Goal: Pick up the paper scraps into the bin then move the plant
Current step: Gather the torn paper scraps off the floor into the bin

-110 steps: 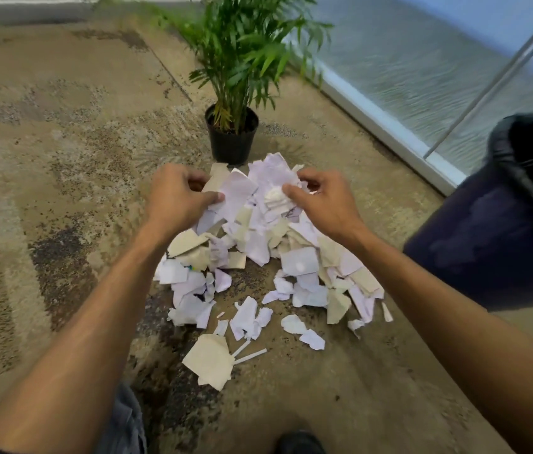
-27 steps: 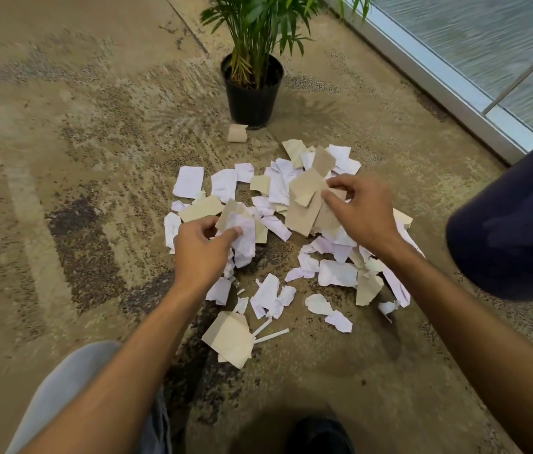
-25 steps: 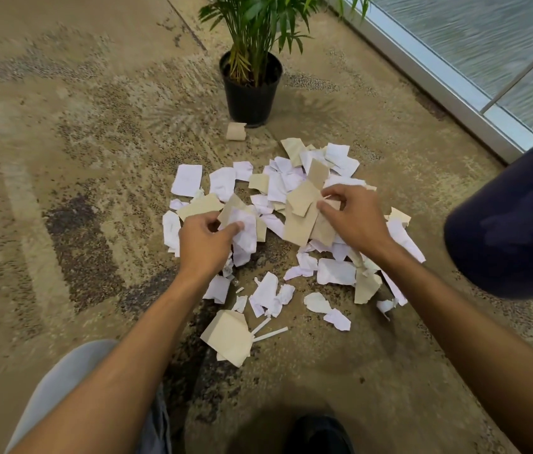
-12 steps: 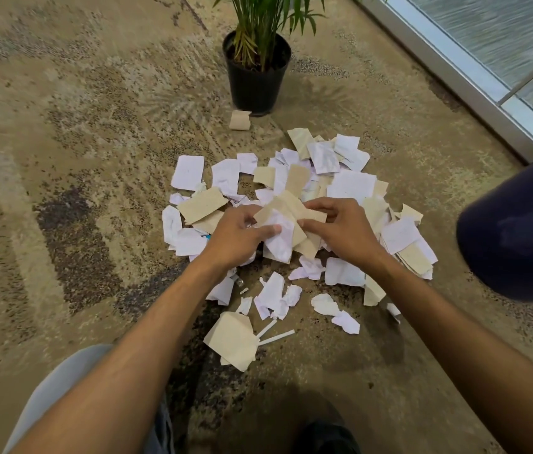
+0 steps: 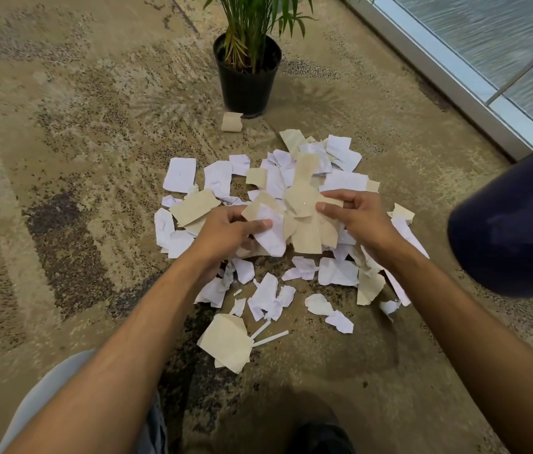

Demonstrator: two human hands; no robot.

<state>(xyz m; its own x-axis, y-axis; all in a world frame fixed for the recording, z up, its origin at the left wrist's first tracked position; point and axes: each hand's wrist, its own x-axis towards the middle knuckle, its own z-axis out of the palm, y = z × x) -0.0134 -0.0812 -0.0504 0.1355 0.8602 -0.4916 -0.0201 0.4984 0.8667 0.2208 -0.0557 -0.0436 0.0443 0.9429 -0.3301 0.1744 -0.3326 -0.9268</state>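
White and tan paper scraps (image 5: pixel 216 178) lie scattered in a heap on the carpet. My left hand (image 5: pixel 225 232) and my right hand (image 5: pixel 361 219) meet over the middle of the heap, together clutching a bunch of scraps (image 5: pixel 297 224) lifted slightly above the rest. The dark blue bin (image 5: pixel 514 224) stands at the right edge, only its side showing. A green plant in a black pot (image 5: pixel 247 80) sits beyond the heap, with one tan scrap (image 5: pixel 231 121) lying at its base.
A metal-framed glass wall (image 5: pixel 474 77) runs along the upper right. A large tan scrap (image 5: pixel 225 344) and thin white strips lie nearest me. My knee (image 5: pixel 45 394) and dark shoe (image 5: pixel 320 437) are at the bottom. Patterned carpet stretches to the left.
Both hands have closed in toward each other, gathering separate handfuls into one bunch and raising it a little off the heap. The view has shifted slightly nearer.
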